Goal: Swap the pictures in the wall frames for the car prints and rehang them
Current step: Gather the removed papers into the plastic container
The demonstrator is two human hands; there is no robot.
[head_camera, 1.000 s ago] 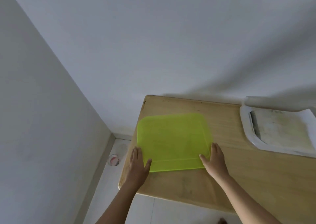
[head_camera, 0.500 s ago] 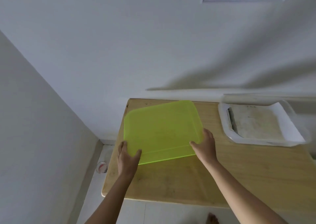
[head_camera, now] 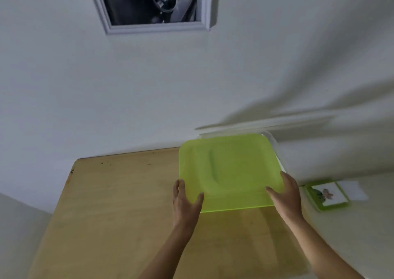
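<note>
Wall frame (head_camera: 153,6) with grey print hung high above table (head_camera: 119,204). Green lid (head_camera: 230,172) gripped at near corners by left hand (head_camera: 185,202) and right hand (head_camera: 285,195), over table's far right corner.

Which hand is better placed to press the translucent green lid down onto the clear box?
Right hand: it grips the translucent green plastic lid nearest the clear plastic box; left hand holds the farther edge.

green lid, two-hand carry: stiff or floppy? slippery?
Probably stiff: the green lid stays flat though the left hand and right hand hold only its near corners. Likely light, since the thin translucent plastic shows shapes beneath. Possibly slippery: the surface looks smooth, and the fingers just pinch the edge.
</note>
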